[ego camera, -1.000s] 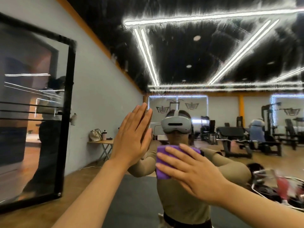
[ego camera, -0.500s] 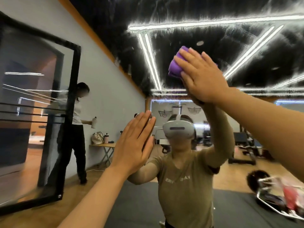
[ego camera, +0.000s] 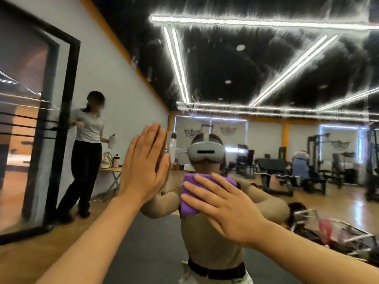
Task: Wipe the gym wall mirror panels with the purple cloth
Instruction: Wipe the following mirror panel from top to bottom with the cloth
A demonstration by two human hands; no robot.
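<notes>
Pressing purple cloth (ego camera: 189, 203) against mirror (ego camera: 266, 78)

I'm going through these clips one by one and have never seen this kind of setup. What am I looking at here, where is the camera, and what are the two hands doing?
There is no robot. The camera sits on a person's head, and that person faces a wall mirror, so the figure with the headset in the middle is their own reflection. The right hand presses a folded purple cloth flat against the glass with straight fingers. The left hand rests open on the mirror, palm to the glass, meeting its reflection. Everything behind is the reflected gym: ceiling lights, weight machines, and another person holding a bottle beside a dark-framed doorway.
</notes>
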